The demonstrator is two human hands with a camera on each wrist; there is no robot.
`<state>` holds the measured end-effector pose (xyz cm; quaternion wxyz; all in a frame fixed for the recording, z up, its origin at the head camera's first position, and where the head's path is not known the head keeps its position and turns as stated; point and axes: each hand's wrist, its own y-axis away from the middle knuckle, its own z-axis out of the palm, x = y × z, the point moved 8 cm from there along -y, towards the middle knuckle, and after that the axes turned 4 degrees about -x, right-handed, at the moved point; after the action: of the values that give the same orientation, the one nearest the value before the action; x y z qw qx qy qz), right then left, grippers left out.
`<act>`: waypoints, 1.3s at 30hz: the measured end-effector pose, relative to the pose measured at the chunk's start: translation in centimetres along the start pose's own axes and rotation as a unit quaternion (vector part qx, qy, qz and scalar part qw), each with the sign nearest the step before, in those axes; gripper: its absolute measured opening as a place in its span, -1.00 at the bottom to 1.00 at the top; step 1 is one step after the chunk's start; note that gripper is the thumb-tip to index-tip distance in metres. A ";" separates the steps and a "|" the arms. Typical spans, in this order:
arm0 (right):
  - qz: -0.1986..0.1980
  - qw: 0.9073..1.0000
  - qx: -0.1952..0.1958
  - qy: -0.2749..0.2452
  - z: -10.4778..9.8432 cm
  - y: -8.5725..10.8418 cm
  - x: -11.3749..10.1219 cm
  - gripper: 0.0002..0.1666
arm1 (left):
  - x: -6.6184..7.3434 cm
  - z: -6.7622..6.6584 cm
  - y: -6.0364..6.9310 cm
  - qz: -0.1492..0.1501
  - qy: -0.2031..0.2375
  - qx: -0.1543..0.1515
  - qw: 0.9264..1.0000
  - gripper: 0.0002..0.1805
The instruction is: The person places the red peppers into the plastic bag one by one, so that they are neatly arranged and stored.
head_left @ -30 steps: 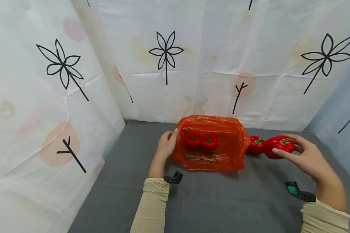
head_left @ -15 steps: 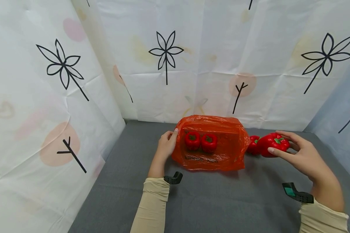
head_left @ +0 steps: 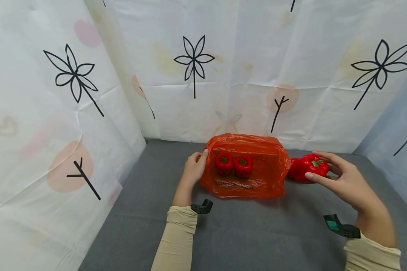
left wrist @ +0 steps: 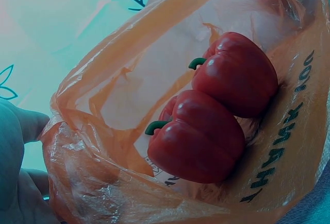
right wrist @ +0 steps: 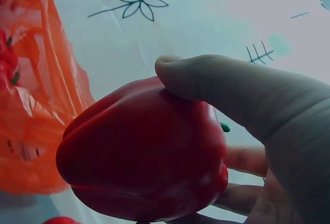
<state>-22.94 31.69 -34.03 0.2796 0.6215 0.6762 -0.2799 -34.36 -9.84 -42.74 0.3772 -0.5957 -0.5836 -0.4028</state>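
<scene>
One orange bag [head_left: 268, 165] holds two red peppers [head_left: 243, 166]; a third pepper [head_left: 293, 161] sits beside it on the bench [head_left: 244, 233]. Your left hand [head_left: 193, 168] grips the bag's edge; your right hand [head_left: 351, 184] grasps a fourth pepper [head_left: 308, 169], nearer the bag than before.

A grey table [head_left: 244, 233] bears an orange bag [head_left: 268, 184] and red pepper [right wrist: 61, 220].

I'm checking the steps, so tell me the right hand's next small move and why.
Probably carry the glossy red bell pepper left and over the rim of the crinkled orange plastic bag: the right hand holds it just right of the bag, two more red peppers lie inside, and the left hand holds the bag's left edge.
</scene>
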 end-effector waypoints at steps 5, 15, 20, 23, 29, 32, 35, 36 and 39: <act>-0.021 1.000 -0.005 -0.004 0.7 -0.1 -0.9 -0.09 | 0.0 0.0 -0.1 0.002 -0.005 0.001 1.000 -0.41; -0.057 0.998 -0.018 -0.027 1.8 -0.2 -2.4 -0.13 | 0.2 -0.1 0.0 0.005 -0.006 0.001 1.000 -0.41; -0.061 0.997 -0.021 -0.031 2.0 0.0 -2.9 -0.13 | 0.2 -0.2 0.0 0.005 -0.006 0.003 1.000 -0.42; -0.065 0.997 -0.021 -0.031 2.1 0.1 -3.3 -0.13 | 0.2 -0.2 0.0 0.003 -0.006 0.003 1.000 -0.42; -0.091 0.995 -0.020 -0.033 2.7 0.2 -4.6 -0.13 | 0.1 -0.2 0.0 0.000 -0.002 0.000 1.000 -0.40; -0.111 0.993 -0.025 -0.036 3.5 0.1 -5.4 -0.15 | 0.2 -0.2 0.1 0.002 -0.002 0.001 1.000 -0.40; -0.126 0.991 -0.037 -0.039 4.6 -0.1 -6.3 -0.15 | 0.2 -0.2 0.1 0.003 -0.004 0.001 1.000 -0.41; -0.130 0.990 -0.041 -0.039 5.1 -0.1 -6.6 -0.15 | 0.3 -0.2 0.1 0.003 -0.003 0.001 1.000 -0.41; -0.133 0.988 -0.060 -0.044 6.6 -0.4 -7.3 -0.15 | 0.2 -0.1 0.1 0.003 -0.004 -0.001 1.000 -0.42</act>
<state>-22.59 21.86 -33.29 0.3064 0.4951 0.7555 -0.3004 -34.24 -9.86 -42.48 0.3752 -0.5995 -0.5831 -0.3996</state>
